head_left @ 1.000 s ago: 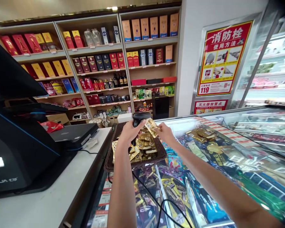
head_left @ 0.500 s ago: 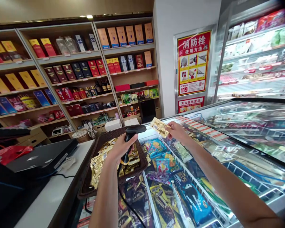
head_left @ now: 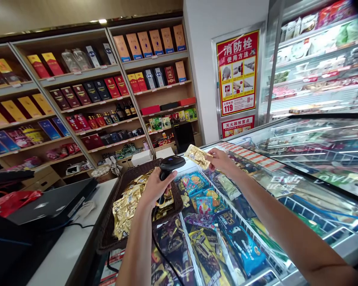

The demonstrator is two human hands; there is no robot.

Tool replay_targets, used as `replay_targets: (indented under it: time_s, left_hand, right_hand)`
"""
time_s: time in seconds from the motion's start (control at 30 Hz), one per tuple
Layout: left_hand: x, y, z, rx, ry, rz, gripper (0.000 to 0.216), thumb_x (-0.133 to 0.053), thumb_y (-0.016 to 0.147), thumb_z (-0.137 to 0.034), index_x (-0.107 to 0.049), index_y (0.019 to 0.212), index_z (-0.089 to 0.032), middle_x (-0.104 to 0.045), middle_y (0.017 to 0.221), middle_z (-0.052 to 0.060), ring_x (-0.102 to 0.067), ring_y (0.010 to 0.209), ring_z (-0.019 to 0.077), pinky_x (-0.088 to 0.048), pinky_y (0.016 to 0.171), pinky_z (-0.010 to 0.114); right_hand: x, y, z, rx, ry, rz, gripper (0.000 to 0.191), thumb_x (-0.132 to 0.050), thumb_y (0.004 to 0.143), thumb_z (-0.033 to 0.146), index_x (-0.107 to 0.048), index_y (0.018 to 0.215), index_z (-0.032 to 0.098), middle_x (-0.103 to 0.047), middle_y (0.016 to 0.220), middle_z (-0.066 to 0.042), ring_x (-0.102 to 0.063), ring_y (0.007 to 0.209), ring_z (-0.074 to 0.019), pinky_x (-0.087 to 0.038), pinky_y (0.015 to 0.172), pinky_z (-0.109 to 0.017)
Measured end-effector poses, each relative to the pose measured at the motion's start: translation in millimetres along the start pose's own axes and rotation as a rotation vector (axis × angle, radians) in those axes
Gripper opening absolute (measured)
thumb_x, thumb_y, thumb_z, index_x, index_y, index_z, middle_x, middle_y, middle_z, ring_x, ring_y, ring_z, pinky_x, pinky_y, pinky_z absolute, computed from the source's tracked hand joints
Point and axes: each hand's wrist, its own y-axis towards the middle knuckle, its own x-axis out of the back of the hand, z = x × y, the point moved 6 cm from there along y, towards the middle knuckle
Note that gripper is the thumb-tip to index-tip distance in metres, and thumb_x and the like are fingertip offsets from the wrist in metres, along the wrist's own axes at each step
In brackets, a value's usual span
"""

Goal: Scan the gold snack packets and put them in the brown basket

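Observation:
My left hand (head_left: pixel 156 184) is wrapped round the handle of a black barcode scanner (head_left: pixel 172 162), whose head points right. Its black cable runs down past my forearm. In my right hand (head_left: pixel 220 161) a gold foil packet (head_left: pixel 197 156) is pinched by one end, held just right of the scanner head and apart from it. Under my left hand lies a dark brown woven basket (head_left: pixel 103 232), with many more gold packets (head_left: pixel 128 202) heaped in it. The basket rests at the left edge of the glass-topped freezer (head_left: pixel 274 159).
Through the freezer glass show ice-cream packs (head_left: pixel 241 242) and white wire dividers. At left a white counter (head_left: pixel 55 246) bears a black device (head_left: pixel 53 202) and a red plastic bag (head_left: pixel 14 202). Behind stand shelves of boxes (head_left: pixel 150 67), a fire-hydrant poster (head_left: pixel 238 73) and a lit chiller (head_left: pixel 322 67).
The scanner head has turned a little and shows more of its top. My right hand and the packet have shifted slightly left. The whole view has moved a little.

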Motion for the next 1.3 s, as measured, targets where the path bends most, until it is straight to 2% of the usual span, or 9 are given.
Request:
replay_targets:
  time_s: [0.27,0.4,0.5,0.63,0.77,0.93,1.07,1.2,1.3]
  left_hand:
    - [-3,-2,-3,0.032,-0.016,0.014,0.054,-0.080,0.067,-0.064,-0.057,0.090,-0.020,-0.054,0.060,-0.005,-0.051,0.049,0.0113,-0.039,0.045,0.022]
    - [-1,0,-2,0.042,-0.013,0.037,0.055,-0.078,0.069,-0.067,-0.053,0.088,-0.021,-0.056,0.057,-0.005,-0.048,0.046,0.0103,-0.037,0.045,0.022]
    - [5,1,-1,0.057,-0.005,0.027,0.056,-0.078,0.068,-0.067,-0.053,0.088,-0.021,-0.056,0.057,-0.005,-0.049,0.046,0.0103,-0.038,0.047,0.022]
    - [11,1,0,0.077,-0.027,0.004,0.059,-0.078,0.067,-0.069,-0.053,0.088,-0.020,-0.057,0.058,-0.005,-0.049,0.045,0.0099,-0.038,0.047,0.023]
    - [15,0,-1,0.099,-0.041,-0.008,0.061,-0.079,0.065,-0.069,-0.052,0.089,-0.020,-0.056,0.057,-0.006,-0.049,0.045,0.0097,-0.036,0.046,0.022]
    - [23,-1,-2,0.077,-0.043,-0.029,0.058,-0.079,0.067,-0.068,-0.052,0.087,-0.020,-0.056,0.057,-0.006,-0.048,0.044,0.0095,-0.035,0.045,0.022]
    - [39,-4,1,0.128,-0.027,-0.071,0.062,-0.081,0.062,-0.070,-0.053,0.085,-0.020,-0.058,0.058,-0.004,-0.048,0.044,0.0100,-0.035,0.044,0.022]
    - [69,-14,8,0.181,0.035,-0.103,0.063,-0.081,0.060,-0.071,-0.053,0.084,-0.020,-0.057,0.059,-0.003,-0.049,0.045,0.0109,-0.037,0.045,0.023]
    - [101,-24,18,0.221,0.087,-0.143,0.063,-0.081,0.061,-0.072,-0.056,0.088,-0.020,-0.058,0.062,-0.002,-0.052,0.049,0.0128,-0.040,0.047,0.024]
  right_hand:
    - [2,8,-11,0.005,-0.031,-0.019,0.011,-0.061,0.094,0.025,-0.052,0.087,0.023,-0.059,0.053,0.006,-0.059,0.043,-0.0119,-0.044,0.043,-0.019]
    - [-10,20,-39,-0.016,-0.211,-0.042,0.006,-0.059,0.096,0.027,-0.056,0.093,0.022,-0.060,0.057,0.004,-0.061,0.048,-0.0130,-0.045,0.046,-0.020]
    - [-18,29,-70,-0.066,-0.389,-0.047,0.012,-0.052,0.100,0.027,-0.058,0.102,0.017,-0.066,0.066,-0.001,-0.065,0.054,-0.0141,-0.045,0.050,-0.021]
    - [-6,34,-104,-0.139,-0.549,-0.164,0.019,-0.049,0.099,0.022,-0.060,0.110,0.010,-0.072,0.087,-0.014,-0.073,0.079,-0.0224,-0.050,0.064,-0.026]
    - [14,33,-119,-0.173,-0.728,-0.270,0.026,-0.050,0.097,0.017,-0.059,0.120,0.009,-0.072,0.109,-0.023,-0.070,0.110,-0.0307,-0.052,0.085,-0.035]
    - [19,32,-122,-0.151,-0.886,-0.269,0.028,-0.051,0.093,0.008,-0.060,0.119,0.002,-0.071,0.109,-0.030,-0.070,0.110,-0.0376,-0.051,0.090,-0.045]
    - [19,29,-115,-0.099,-0.971,-0.240,0.028,-0.051,0.094,0.005,-0.061,0.119,-0.001,-0.070,0.108,-0.032,-0.071,0.108,-0.0401,-0.052,0.088,-0.048]
    - [8,17,-93,0.016,-1.119,-0.233,0.025,-0.048,0.099,0.012,-0.063,0.117,0.001,-0.072,0.099,-0.030,-0.073,0.099,-0.0390,-0.054,0.081,-0.046]
    - [-22,3,-67,0.135,-1.150,-0.191,0.028,-0.043,0.104,0.022,-0.065,0.116,0.008,-0.072,0.102,-0.025,-0.072,0.100,-0.0354,-0.053,0.080,-0.042]
